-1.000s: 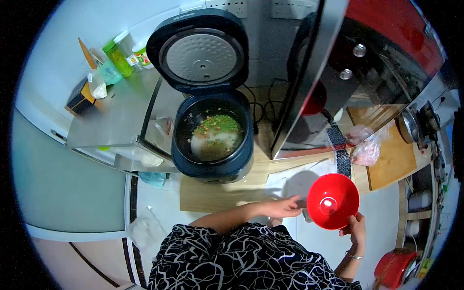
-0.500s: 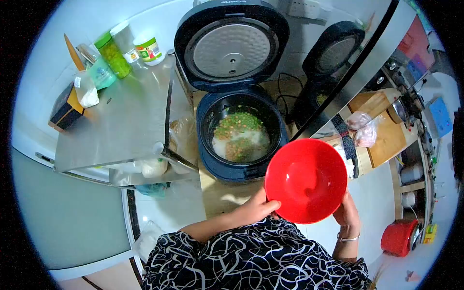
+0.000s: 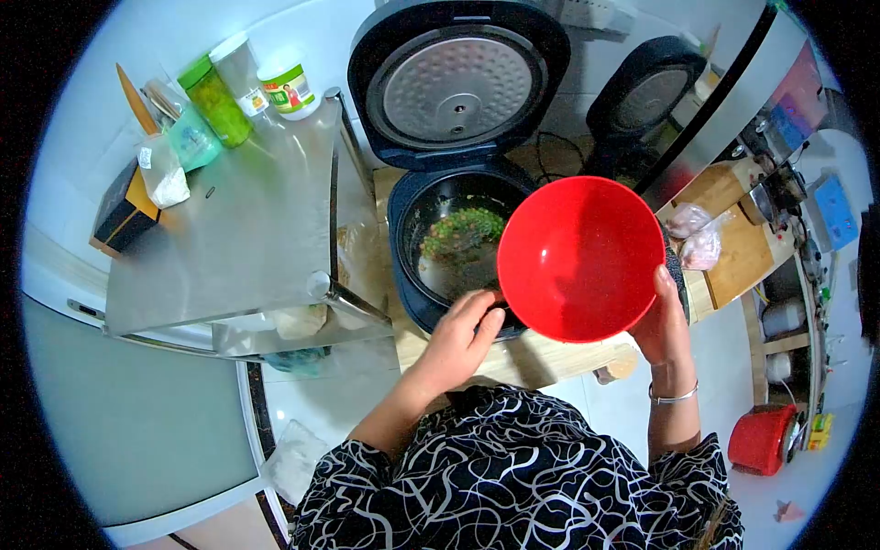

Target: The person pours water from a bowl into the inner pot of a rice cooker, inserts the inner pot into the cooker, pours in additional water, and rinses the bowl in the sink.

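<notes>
My right hand (image 3: 662, 321) grips a red bowl (image 3: 582, 261) by its right side, thumb on the rim. The bowl is tilted toward me and its inside looks bare. Behind its left edge stands a dark rice cooker (image 3: 417, 298) with its lid (image 3: 458, 87) raised. Green peas and small orange pieces (image 3: 463, 234) lie in the pot, partly in whitish liquid or steam. At the cooker's front rim is my left hand (image 3: 458, 339), off the bowl, its fingers bent and its thumb apart. The fingertips are close to the rim; whether they touch it I cannot tell.
A steel-topped table (image 3: 238, 238) on the left holds a green-lidded jar (image 3: 215, 101), a white tub (image 3: 289, 90) and a black box (image 3: 126, 211). At right are bagged items (image 3: 701, 246) on a wooden board (image 3: 738, 266), and a red pot (image 3: 764, 440) lower down.
My left hand has let go of the bowl and moved toward the cooker's front rim. My right hand has carried the bowl forward, up in the view. The view has shifted slightly.
</notes>
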A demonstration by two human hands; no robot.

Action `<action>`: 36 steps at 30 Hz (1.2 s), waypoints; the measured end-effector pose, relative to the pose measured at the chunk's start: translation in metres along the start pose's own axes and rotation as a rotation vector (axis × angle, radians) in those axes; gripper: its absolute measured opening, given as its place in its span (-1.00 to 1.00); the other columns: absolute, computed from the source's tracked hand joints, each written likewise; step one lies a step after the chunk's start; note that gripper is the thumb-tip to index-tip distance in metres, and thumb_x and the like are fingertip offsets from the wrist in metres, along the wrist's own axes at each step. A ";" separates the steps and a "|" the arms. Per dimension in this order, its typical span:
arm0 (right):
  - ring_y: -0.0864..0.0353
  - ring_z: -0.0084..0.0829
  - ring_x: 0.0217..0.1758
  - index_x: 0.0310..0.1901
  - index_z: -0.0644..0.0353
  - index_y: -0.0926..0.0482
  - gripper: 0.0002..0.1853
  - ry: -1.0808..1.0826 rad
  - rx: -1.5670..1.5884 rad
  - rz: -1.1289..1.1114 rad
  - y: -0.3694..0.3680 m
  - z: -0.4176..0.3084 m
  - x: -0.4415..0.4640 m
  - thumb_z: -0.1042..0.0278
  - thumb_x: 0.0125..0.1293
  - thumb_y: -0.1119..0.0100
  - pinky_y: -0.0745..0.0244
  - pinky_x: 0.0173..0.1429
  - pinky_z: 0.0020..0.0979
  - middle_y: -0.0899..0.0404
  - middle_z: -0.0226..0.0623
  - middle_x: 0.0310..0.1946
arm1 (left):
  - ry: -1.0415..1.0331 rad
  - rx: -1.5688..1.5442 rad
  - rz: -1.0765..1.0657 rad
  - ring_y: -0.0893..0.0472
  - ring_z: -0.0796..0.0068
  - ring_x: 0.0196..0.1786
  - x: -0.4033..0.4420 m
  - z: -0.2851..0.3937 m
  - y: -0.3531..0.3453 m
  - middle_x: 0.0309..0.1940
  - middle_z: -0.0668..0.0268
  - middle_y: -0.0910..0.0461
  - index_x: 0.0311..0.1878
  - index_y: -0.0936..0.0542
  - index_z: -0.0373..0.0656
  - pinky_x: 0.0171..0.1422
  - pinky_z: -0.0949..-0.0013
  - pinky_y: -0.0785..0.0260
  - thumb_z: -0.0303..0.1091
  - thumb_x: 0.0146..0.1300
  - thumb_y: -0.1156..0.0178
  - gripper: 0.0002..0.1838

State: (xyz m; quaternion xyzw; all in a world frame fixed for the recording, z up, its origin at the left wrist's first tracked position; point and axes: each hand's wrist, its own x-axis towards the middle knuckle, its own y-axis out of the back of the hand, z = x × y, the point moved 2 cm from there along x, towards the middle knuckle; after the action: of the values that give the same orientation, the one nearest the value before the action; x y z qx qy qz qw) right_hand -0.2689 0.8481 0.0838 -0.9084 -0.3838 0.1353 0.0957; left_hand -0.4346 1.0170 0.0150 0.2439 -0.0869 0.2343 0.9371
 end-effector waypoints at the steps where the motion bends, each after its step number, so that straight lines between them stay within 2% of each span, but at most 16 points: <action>1: -0.34 -0.21 0.12 0.25 0.06 -0.02 -0.30 0.008 -0.013 -0.012 -0.001 -0.002 0.004 -0.14 0.16 0.10 -0.47 -0.05 -0.14 -0.14 -0.19 0.19 | 0.015 0.117 0.071 -0.35 -0.03 0.02 0.002 0.003 0.002 -0.09 -0.08 -0.39 -0.12 -0.42 -0.39 0.11 0.20 -0.23 -0.37 0.21 0.05 -0.72; 2: -0.34 -0.21 0.12 0.25 0.06 -0.02 -0.30 0.004 -0.008 -0.012 -0.001 -0.003 0.007 -0.14 0.16 0.10 -0.47 -0.05 -0.14 -0.14 -0.19 0.19 | 0.019 0.120 0.068 -0.35 -0.03 0.02 0.006 0.002 0.004 -0.09 -0.08 -0.39 -0.12 -0.42 -0.39 0.11 0.20 -0.23 -0.37 0.21 0.05 -0.72; 4: -0.34 -0.23 0.13 0.24 0.05 -0.04 -0.32 0.020 0.000 0.046 0.001 -0.004 0.012 -0.12 0.17 0.10 -0.46 -0.03 -0.14 -0.17 -0.21 0.17 | -0.031 0.501 -0.004 -0.38 0.01 0.03 0.018 -0.002 0.007 -0.06 -0.09 -0.40 -0.16 -0.43 -0.42 0.14 0.19 -0.21 -0.43 0.17 0.05 -0.75; 6: -0.35 -0.24 0.12 0.24 0.05 -0.04 -0.33 0.032 0.010 0.061 0.004 -0.006 0.015 -0.12 0.17 0.09 -0.47 -0.04 -0.16 -0.18 -0.23 0.16 | -0.072 0.597 -0.009 -0.36 -0.01 0.06 0.030 -0.016 0.007 -0.07 -0.13 -0.39 -0.16 -0.44 -0.43 0.16 0.19 -0.19 -0.50 0.09 0.05 -0.74; 8: -0.36 -0.26 0.10 0.23 0.04 -0.05 -0.33 0.042 0.020 0.076 0.007 -0.007 0.018 -0.11 0.17 0.08 -0.47 -0.05 -0.18 -0.20 -0.24 0.15 | 0.049 0.819 -0.057 -0.37 -0.01 0.03 0.042 -0.026 0.012 -0.11 -0.11 -0.42 -0.20 -0.46 -0.40 0.14 0.18 -0.21 -0.58 -0.02 0.05 -0.73; 10: -0.40 -0.31 0.06 0.23 0.04 -0.05 -0.35 0.082 0.025 0.044 0.010 -0.010 0.022 -0.06 0.17 0.04 -0.48 -0.07 -0.23 -0.24 -0.27 0.12 | 0.183 0.881 -0.214 -0.45 0.04 -0.11 0.057 -0.026 0.025 -0.24 -0.02 -0.48 -0.36 -0.51 -0.33 0.02 0.19 -0.30 -0.60 -0.10 0.09 -0.78; 12: -0.41 -0.33 0.04 0.23 0.04 -0.05 -0.35 0.077 0.036 0.042 0.013 -0.010 0.027 -0.04 0.17 0.02 -0.48 -0.08 -0.25 -0.26 -0.28 0.09 | 0.160 0.918 -0.190 -0.47 0.08 -0.14 0.066 -0.032 0.035 -0.28 0.04 -0.51 -0.37 -0.53 -0.28 -0.04 0.21 -0.34 -0.59 -0.09 0.09 -0.77; 14: -0.42 -0.36 0.01 0.22 0.05 -0.06 -0.36 0.070 0.047 0.046 0.015 -0.011 0.030 -0.02 0.17 0.01 -0.48 -0.09 -0.28 -0.29 -0.28 0.07 | -0.006 0.862 0.012 -0.49 0.13 -0.18 0.066 -0.051 0.045 -0.33 0.10 -0.53 -0.34 -0.54 -0.23 -0.09 0.22 -0.35 -0.58 -0.07 0.07 -0.77; 18: -0.45 -0.41 -0.06 0.21 0.07 -0.07 -0.34 0.060 -0.041 0.034 0.004 -0.017 0.043 0.00 0.15 -0.05 -0.48 -0.12 -0.32 -0.35 -0.24 -0.02 | 0.002 0.913 0.182 -0.49 0.14 -0.20 0.066 -0.047 0.062 -0.37 0.14 -0.53 -0.32 -0.53 -0.22 -0.11 0.22 -0.35 -0.55 -0.04 0.01 -0.81; 20: -0.46 -0.43 -0.10 0.21 0.07 -0.07 -0.31 0.039 -0.125 0.015 -0.001 -0.016 0.050 0.00 0.13 -0.10 -0.48 -0.12 -0.33 -0.40 -0.22 -0.09 | -0.002 0.921 0.167 -0.49 0.15 -0.19 0.066 -0.049 0.060 -0.34 0.14 -0.53 -0.32 -0.53 -0.21 -0.12 0.22 -0.36 -0.56 -0.07 -0.02 -0.81; 23: -0.48 -0.45 -0.16 0.20 0.13 -0.07 -0.28 0.038 -0.113 0.013 -0.013 -0.012 0.061 0.02 0.09 -0.15 -0.49 -0.18 -0.38 -0.43 -0.20 -0.15 | 0.073 0.971 -0.106 -0.47 0.18 -0.13 0.076 -0.056 0.053 -0.28 0.15 -0.51 -0.27 -0.53 -0.20 -0.11 0.22 -0.35 -0.53 -0.05 0.00 -0.77; 26: -0.51 -0.47 -0.26 0.20 0.18 -0.07 -0.25 0.045 -0.127 0.022 -0.023 -0.011 0.066 0.04 0.07 -0.19 -0.51 -0.26 -0.43 -0.43 -0.20 -0.18 | 0.208 1.006 -0.207 -0.46 0.16 -0.14 0.090 -0.068 0.052 -0.30 0.14 -0.52 -0.30 -0.54 -0.20 -0.09 0.23 -0.34 -0.49 -0.06 0.01 -0.78; 27: -0.51 -0.48 -0.28 0.20 0.19 -0.07 -0.24 0.026 -0.148 0.017 -0.023 -0.008 0.068 0.03 0.07 -0.19 -0.50 -0.28 -0.44 -0.44 -0.19 -0.19 | 0.209 1.004 -0.207 -0.46 0.16 -0.14 0.095 -0.070 0.052 -0.30 0.14 -0.52 -0.30 -0.54 -0.20 -0.09 0.23 -0.34 -0.49 -0.06 0.01 -0.78; 29: -0.51 -0.49 -0.30 0.20 0.20 -0.07 -0.23 0.007 -0.169 0.013 -0.024 -0.006 0.069 0.03 0.06 -0.20 -0.50 -0.30 -0.45 -0.44 -0.19 -0.20 | 0.179 1.168 -0.387 -0.46 0.14 -0.16 0.104 -0.077 0.050 -0.33 0.12 -0.53 -0.39 -0.54 -0.22 -0.06 0.23 -0.33 -0.48 -0.08 0.02 -0.81; 32: -0.51 -0.50 -0.33 0.21 0.23 -0.06 -0.21 0.039 -0.182 0.020 -0.024 -0.004 0.069 0.02 0.05 -0.20 -0.48 -0.34 -0.49 -0.45 -0.18 -0.23 | 0.096 1.118 -0.409 -0.47 0.12 -0.20 0.110 -0.090 0.045 -0.33 0.10 -0.53 -0.48 -0.53 -0.26 -0.10 0.19 -0.35 -0.49 -0.10 0.01 -0.86; 36: -0.51 -0.50 -0.32 0.21 0.22 -0.06 -0.21 0.072 -0.188 0.058 -0.021 -0.007 0.067 0.01 0.05 -0.21 -0.47 -0.34 -0.51 -0.45 -0.17 -0.23 | 0.145 1.161 -0.500 -0.49 0.08 -0.20 0.117 -0.084 0.039 -0.35 0.09 -0.54 -0.47 -0.54 -0.28 -0.11 0.16 -0.36 -0.51 -0.12 0.00 -0.85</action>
State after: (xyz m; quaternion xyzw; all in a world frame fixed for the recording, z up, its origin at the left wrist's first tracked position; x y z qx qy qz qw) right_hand -0.2359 0.9107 0.0844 -0.9283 -0.3648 0.0684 0.0197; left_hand -0.3467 1.1353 -0.0090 0.7088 0.1776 0.0334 0.6819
